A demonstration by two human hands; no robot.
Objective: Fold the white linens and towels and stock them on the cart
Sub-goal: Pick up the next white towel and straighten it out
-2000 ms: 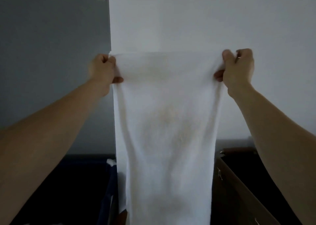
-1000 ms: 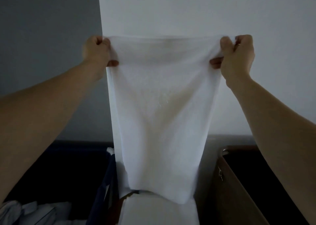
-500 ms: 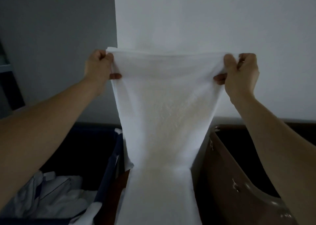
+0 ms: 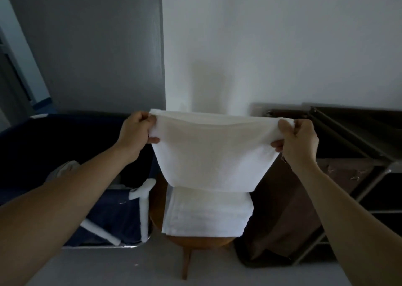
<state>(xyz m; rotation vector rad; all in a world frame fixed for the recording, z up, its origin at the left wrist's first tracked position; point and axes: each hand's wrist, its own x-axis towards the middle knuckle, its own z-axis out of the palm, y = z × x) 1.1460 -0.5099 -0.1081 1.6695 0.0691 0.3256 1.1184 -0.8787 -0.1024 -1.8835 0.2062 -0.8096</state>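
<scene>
Both hands, left hand (image 4: 136,131) and right hand (image 4: 299,141), pinch the white towel's (image 4: 212,155) top corners, its lower half draped on the wooden stool (image 4: 195,242).

A white towel (image 4: 214,155) hangs stretched by its top corners, its lower part lying flat on a stool (image 4: 195,242).

Nothing here can be read: no text, label, brand, number or sign shows on anything in view.
</scene>
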